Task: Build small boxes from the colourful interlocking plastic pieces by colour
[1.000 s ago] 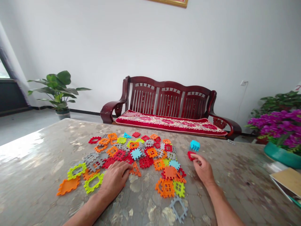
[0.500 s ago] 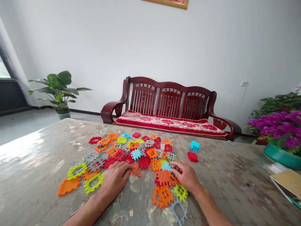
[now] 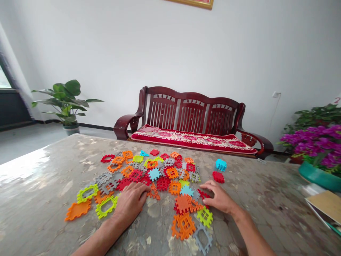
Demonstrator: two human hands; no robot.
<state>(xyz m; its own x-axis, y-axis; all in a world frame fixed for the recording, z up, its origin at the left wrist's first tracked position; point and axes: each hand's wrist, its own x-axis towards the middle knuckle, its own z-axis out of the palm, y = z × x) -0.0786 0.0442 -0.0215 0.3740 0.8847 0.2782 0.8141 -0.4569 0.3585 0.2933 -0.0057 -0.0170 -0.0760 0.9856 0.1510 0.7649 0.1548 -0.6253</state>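
Interlocking plastic building pieces with notched edges lie in a loose spread between my hands. My left hand point(image 3: 131, 201) rests palm down at the near edge of the spread, fingers stretched out, against red pieces and beside an orange triangular piece point(image 3: 153, 192). At the right side my right hand point(image 3: 220, 199) has its thumb and fingers apart. A red piece point(image 3: 203, 194) shows in the gap between them, and I see no grip on it. Close by are a light blue piece point(image 3: 187, 190), an orange square piece point(image 3: 183, 203) and a lime window piece point(image 3: 205, 217).
A stack of blue pieces point(image 3: 221, 164) and a red stack point(image 3: 218, 176) stand apart at the right. Purple flowers in a teal pot point(image 3: 321, 177) and a brown board point(image 3: 326, 206) occupy the table's right edge. A wooden bench point(image 3: 191, 117) stands beyond.
My right hand has moved right, away from the pieces, and its fingers have spread. The light blue piece beside it sits slightly nearer and more red shows. My left hand stays put.
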